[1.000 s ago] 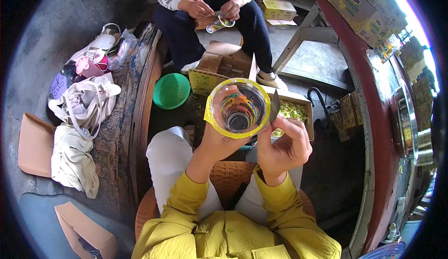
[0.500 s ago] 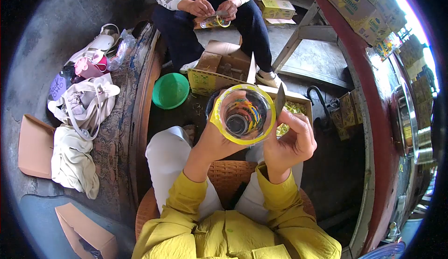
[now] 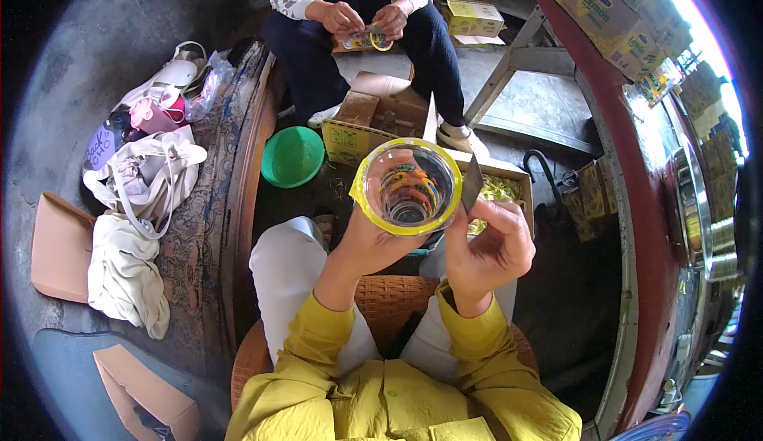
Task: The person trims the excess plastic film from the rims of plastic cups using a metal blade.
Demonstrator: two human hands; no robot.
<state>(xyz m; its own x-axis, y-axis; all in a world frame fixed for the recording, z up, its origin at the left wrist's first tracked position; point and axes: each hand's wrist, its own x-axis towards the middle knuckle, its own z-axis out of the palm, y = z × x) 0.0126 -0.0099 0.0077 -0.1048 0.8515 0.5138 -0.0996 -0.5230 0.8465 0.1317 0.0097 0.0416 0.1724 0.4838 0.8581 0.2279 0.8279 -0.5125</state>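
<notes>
Feed log: the left hand (image 3: 372, 238) is wrapped round the side of a clear, round plastic cup with a yellow rim (image 3: 407, 186), its mouth facing the camera; most of the left fingers are hidden. The right hand (image 3: 494, 244) pinches a thin, grey, pointed blade (image 3: 473, 183) between thumb and forefinger, beside the rim. I cannot tell whether blade and rim touch. The cup is held up over the lap, resting on no surface.

Risks, my judgement: (1) blade could skid off the smooth rim toward the left fingers, if pushed hard; (2) cup wall could buckle or split under a tight grip; (3) cup could twist, one hand alone steadying it.

Surroundings: on the dark floor (image 3: 560, 298), a round green plastic basin (image 3: 292, 156) sits just left of an open, yellow-printed cardboard carton (image 3: 346, 143). Right of that I note a second open carton holding yellow-green shreds (image 3: 501, 189). Yellow printed cardboard boxes (image 3: 606, 11) are stacked toward the far end of the red-edged tabletop (image 3: 624, 119). Beyond the cartons, a co-worker's hands (image 3: 343, 18) hold another clear piece.
</notes>
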